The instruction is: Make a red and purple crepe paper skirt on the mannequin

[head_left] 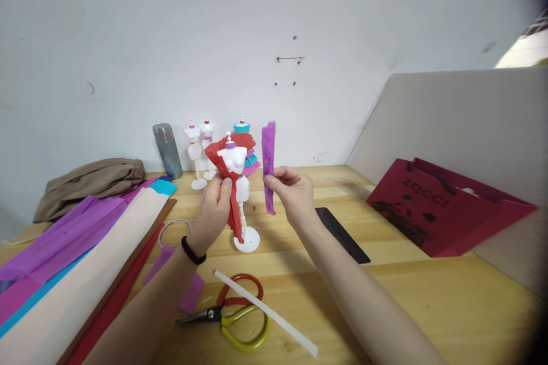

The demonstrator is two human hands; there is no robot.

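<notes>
A small white dress-form mannequin [242, 189] with a purple neck band stands on a round white base. Red crepe paper [234, 214] drapes over its shoulders and hangs down its front. My left hand [216, 205] pinches that red paper at the mannequin's waist, on its left side. In my right hand [293, 191], between thumb and fingers, is a folded purple paper strip [268, 151], held upright just right of the mannequin and apart from it. Scissors [220, 315] with one red and one yellow handle lie below, a white strip [274, 316] across them.
Behind stand several more mannequins [194, 151], one in a tiered turquoise and purple outfit, and a grey flask [168, 151]. Coloured paper sheets [98, 251] and a brown cloth [89, 182] fill the left. A dark phone-like slab [342, 235] and a red paper bag [440, 211] lie right.
</notes>
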